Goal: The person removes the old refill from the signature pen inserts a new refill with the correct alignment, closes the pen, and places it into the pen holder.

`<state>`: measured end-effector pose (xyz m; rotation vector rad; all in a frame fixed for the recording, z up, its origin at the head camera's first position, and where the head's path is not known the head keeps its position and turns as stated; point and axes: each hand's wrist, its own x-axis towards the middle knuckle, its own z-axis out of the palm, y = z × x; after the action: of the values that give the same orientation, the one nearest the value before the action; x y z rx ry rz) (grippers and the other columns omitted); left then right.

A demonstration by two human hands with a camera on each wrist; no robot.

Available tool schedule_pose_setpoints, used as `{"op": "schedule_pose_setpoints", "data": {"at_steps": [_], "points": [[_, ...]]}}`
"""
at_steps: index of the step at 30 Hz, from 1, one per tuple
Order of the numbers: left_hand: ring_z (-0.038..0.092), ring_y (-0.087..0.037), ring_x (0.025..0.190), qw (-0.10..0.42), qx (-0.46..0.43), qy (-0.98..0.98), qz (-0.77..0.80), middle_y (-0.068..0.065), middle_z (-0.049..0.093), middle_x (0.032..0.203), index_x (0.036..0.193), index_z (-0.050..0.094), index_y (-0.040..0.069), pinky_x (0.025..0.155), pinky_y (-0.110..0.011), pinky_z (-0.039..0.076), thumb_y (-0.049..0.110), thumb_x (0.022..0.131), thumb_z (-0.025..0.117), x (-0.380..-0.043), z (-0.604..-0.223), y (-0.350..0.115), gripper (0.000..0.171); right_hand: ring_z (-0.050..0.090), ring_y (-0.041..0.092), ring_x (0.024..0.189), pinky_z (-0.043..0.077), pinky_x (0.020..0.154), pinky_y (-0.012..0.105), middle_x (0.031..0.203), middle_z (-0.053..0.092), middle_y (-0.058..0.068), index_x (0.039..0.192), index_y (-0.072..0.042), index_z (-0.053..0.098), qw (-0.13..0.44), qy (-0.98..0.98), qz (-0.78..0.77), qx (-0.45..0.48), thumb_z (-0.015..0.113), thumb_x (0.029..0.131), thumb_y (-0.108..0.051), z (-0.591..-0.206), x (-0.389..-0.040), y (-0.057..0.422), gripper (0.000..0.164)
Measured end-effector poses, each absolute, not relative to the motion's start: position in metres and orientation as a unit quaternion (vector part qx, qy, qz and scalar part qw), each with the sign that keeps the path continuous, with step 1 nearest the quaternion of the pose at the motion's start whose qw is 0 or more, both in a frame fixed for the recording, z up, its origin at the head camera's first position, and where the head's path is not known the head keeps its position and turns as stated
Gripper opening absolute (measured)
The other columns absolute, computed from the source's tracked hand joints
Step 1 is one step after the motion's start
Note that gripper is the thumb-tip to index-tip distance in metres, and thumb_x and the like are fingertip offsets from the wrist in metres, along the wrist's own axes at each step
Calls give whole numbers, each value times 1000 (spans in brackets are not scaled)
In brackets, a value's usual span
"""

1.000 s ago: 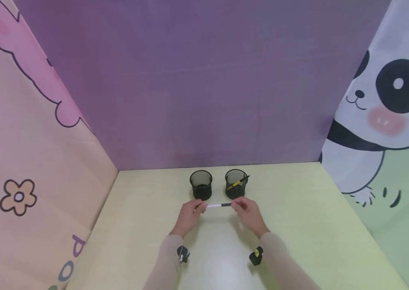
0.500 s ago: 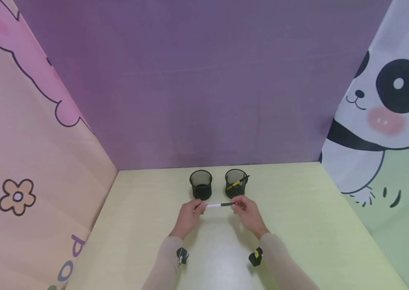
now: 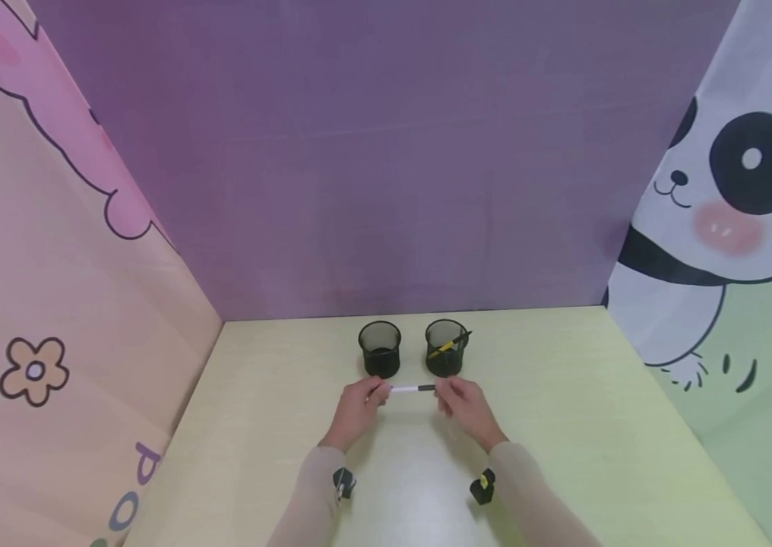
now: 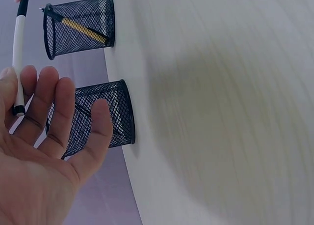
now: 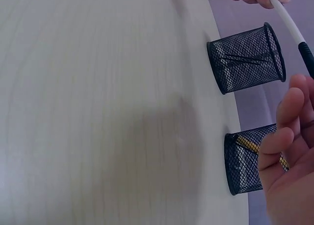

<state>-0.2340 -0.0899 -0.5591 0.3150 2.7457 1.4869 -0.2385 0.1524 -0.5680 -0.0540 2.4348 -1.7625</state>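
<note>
A white marker with a black cap point(image 3: 405, 389) lies level between both hands, above the table. My left hand point(image 3: 356, 410) pinches its white end between thumb and index finger; in the left wrist view the other fingers of that hand point(image 4: 39, 151) are spread and bent. With its fingertips my right hand point(image 3: 469, 410) pinches the black cap end. Just beyond the hands stand two black mesh pen holders, a left one point(image 3: 381, 363) and a right one point(image 3: 444, 366). A yellow and black pen point(image 3: 450, 346) leans in the right holder. Dark thin lines show in the left holder, their kind unclear.
The pale wooden table point(image 3: 276, 395) ends at a purple backdrop point(image 3: 386, 167). Printed panels flank it, one with a flower point(image 3: 34, 371), the other with a panda point(image 3: 735, 243). A small dark wrist device point(image 3: 344, 482) sits on each sleeve.
My right hand has shifted slightly at the cap end: its fingers lifted a little, then came lower and nearer. The left hand and both holders stay in place.
</note>
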Motion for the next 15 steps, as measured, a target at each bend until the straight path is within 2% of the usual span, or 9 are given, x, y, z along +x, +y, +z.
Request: {"op": "schedule_pose_setpoints", "data": {"at_steps": [6, 12, 15], "points": [[55, -14, 78, 3, 98, 873, 477, 1, 65, 84, 100, 70, 4, 72, -28, 47, 21, 105, 57, -234, -558, -90, 21, 59, 22, 80, 49, 76, 35, 90, 67, 4, 109, -6, 66, 60, 816, -574, -30, 60, 104, -23, -566, -238, 153, 19], [55, -14, 78, -1, 99, 874, 475, 1, 64, 83, 98, 69, 4, 71, -27, 47, 20, 105, 57, -235, -558, -90, 21, 63, 24, 80, 54, 77, 45, 96, 71, 5, 109, -14, 67, 37, 815, -576, -51, 62, 102, -16, -566, -237, 154, 9], [54, -14, 77, -2, 99, 874, 475, 1, 63, 82, 98, 69, 4, 71, -27, 46, 21, 105, 57, -235, -559, -90, 22, 63, 22, 78, 54, 74, 41, 98, 72, 8, 109, -14, 68, 28, 813, -579, -63, 63, 101, -14, -566, -236, 155, 10]]}}
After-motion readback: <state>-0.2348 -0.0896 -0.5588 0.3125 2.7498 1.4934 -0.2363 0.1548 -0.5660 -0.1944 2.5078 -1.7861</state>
